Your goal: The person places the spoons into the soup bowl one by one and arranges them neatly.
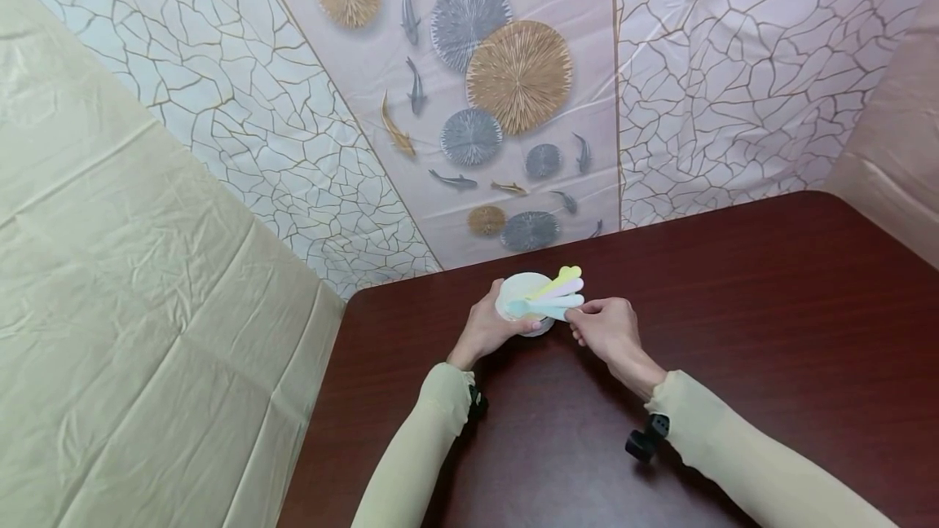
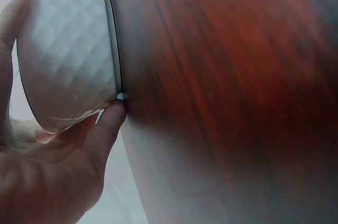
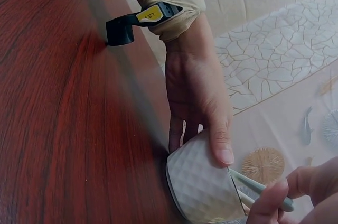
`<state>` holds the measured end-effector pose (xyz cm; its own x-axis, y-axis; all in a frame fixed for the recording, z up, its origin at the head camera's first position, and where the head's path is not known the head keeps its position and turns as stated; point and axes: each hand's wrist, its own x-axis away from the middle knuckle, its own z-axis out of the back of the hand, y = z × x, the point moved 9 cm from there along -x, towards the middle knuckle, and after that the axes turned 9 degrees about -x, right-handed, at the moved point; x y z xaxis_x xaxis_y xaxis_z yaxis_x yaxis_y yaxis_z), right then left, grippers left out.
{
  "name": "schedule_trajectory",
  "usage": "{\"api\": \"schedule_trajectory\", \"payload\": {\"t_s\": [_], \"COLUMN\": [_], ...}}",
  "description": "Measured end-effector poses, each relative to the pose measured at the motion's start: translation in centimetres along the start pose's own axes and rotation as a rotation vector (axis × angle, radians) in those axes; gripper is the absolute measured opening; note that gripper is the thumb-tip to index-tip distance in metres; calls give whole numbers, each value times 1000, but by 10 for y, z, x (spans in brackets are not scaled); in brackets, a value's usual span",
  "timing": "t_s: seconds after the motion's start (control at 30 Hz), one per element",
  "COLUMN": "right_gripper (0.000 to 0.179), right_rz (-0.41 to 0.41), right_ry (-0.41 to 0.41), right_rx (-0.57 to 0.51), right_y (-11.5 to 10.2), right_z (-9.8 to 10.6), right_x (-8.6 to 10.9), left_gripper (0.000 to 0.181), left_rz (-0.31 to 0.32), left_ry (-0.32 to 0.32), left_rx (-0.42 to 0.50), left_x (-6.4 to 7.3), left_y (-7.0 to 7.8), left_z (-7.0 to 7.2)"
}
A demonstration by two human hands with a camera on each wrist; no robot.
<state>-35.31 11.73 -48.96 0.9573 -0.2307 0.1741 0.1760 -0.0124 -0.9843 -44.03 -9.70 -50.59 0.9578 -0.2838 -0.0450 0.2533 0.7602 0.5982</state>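
Note:
A white bowl with a diamond-patterned outside stands on the table. My left hand grips it, thumb on the near side and fingers around the left; the left wrist view shows fingers on the patterned wall of the bowl. Several pastel spoons lean in the bowl, their handles fanned to the right: a yellow handle, a pink one and pale blue-green ones. My right hand, just right of the bowl, pinches the end of the nearest pale blue-green spoon. The right wrist view shows this spoon's handle at the rim.
The dark red-brown wooden table extends to both sides and toward me. Behind it hangs a patterned cloth, close beyond the bowl. A beige cloth covers the left side. Black wrist cameras sit on the cuffs.

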Motion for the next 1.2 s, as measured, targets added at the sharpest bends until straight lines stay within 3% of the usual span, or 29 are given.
{"api": "schedule_trajectory", "payload": {"t_s": [0.67, 1.2], "right_gripper": [28, 30], "right_rz": [-56, -67], "right_ry": [45, 54], "right_rx": [-111, -79], "right_y": [9, 7], "right_z": [1, 6], "right_x": [-16, -25], "left_gripper": [106, 108], "left_rz": [2, 13], "left_ry": [-2, -8], "left_rx": [-34, -41], "left_x": [0, -2], "left_y": [-1, -4], "left_z": [0, -2]}}
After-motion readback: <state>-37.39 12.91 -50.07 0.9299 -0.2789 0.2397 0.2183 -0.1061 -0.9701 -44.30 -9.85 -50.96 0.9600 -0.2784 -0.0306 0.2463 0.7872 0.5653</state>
